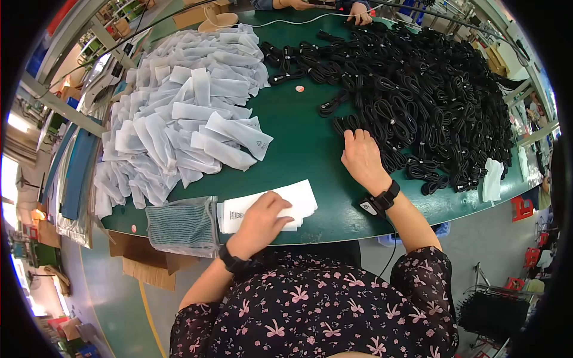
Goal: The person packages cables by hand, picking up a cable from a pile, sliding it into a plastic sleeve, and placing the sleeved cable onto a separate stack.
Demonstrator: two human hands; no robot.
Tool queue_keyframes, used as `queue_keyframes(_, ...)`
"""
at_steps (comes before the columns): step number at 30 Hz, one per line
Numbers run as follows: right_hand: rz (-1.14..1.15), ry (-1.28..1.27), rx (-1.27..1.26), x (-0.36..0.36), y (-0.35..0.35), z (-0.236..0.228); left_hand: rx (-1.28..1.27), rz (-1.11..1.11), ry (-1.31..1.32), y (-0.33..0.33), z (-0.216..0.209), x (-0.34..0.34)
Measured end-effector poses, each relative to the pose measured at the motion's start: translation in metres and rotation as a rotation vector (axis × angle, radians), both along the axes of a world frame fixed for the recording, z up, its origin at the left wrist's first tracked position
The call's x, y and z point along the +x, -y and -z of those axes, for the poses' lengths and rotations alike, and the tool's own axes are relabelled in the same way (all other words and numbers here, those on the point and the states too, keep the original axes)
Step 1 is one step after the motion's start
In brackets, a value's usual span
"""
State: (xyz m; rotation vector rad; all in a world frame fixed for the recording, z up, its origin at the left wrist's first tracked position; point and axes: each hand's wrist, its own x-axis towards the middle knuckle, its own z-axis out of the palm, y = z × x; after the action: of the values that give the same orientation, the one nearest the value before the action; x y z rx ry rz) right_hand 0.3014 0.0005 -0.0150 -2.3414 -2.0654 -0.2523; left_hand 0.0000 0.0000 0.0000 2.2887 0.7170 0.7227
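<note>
Atop white packets (302, 195), the left hand (261, 219) arches, grip apart; right hand (363, 158) reaches black cables (418, 110), grip unclear.

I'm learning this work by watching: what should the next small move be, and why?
Probably the right hand should draw one bundle from the black cable pile toward the white pouches: its fingertips are at the pile's near edge, while the left hand lies on the stacked pouches.
</note>
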Motion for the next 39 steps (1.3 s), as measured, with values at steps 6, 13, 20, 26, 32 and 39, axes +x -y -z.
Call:
queue_keyframes(6,-0.131,-0.613,0.233,-0.009,0.031,0.008,0.039,-0.063,-0.020,0.006,0.020,0.003)
queue_keyframes(13,-0.388,-0.983,0.167,-0.057,0.091,-0.033,-0.301,-0.218,0.056,0.010,0.015,0.001)
queue_keyframes(20,-0.684,-0.676,0.168,-0.059,0.108,-0.034,-0.444,-0.272,0.111,0.006,0.019,-0.001)
queue_keyframes(26,-0.655,-0.934,0.094,-0.060,0.099,-0.022,-0.085,-0.039,0.139,0.005,0.008,0.002)
queue_keyframes(32,0.109,-1.774,-0.393,-0.068,0.089,-0.021,0.123,0.090,0.123,0.006,-0.010,0.009)
queue_keyframes(39,-0.459,-1.236,0.109,-0.081,0.079,-0.020,0.003,-0.047,0.196,-0.003,-0.015,0.012)
